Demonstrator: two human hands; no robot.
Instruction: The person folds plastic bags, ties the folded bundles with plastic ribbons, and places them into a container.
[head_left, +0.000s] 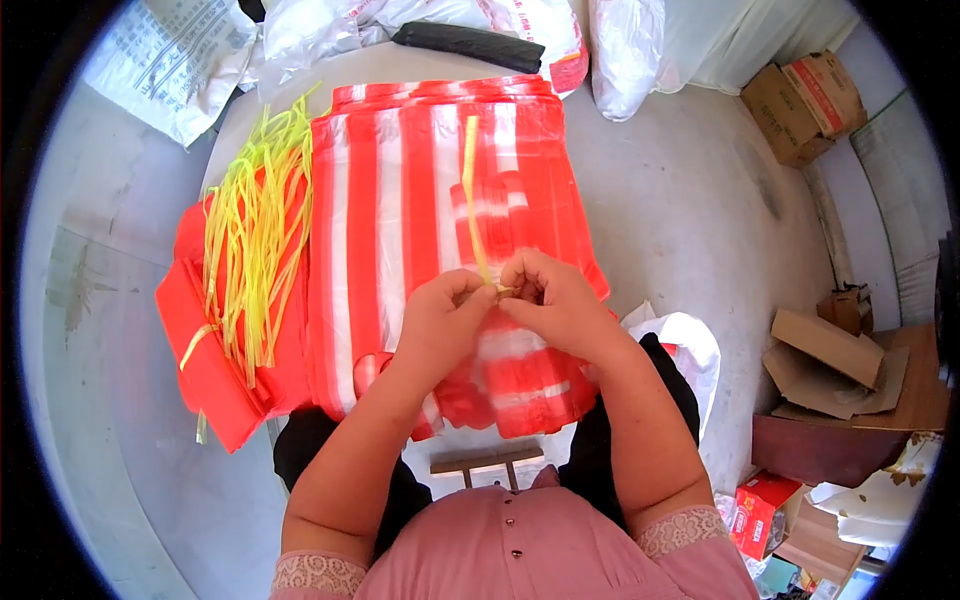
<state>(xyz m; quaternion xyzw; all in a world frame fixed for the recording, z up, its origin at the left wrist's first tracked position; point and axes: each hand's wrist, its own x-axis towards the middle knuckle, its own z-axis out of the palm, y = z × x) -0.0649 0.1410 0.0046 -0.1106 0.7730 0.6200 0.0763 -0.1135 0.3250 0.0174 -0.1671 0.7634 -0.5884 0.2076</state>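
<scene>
A yellow strip [470,190] runs down over the red-and-white striped plastic bags [395,200] to my fingers. My left hand [445,318] pinches the strip near its lower end. Close beside it, my right hand [555,300] has its fingers curled together at the same spot, with a small pale end showing between the two hands. Below them lies a gathered striped bundle [520,375], partly hidden by my hands. Many loose yellow strips [255,240] lie on folded red bags [200,340] at the left; one strip is wrapped around a red fold.
A dark rolled bundle [470,45] and white plastic sacks [170,60] lie beyond the stack. Cardboard boxes [805,105] stand at the far right, and an open carton [835,360] sits nearer. A wooden stool [487,460] shows between my knees.
</scene>
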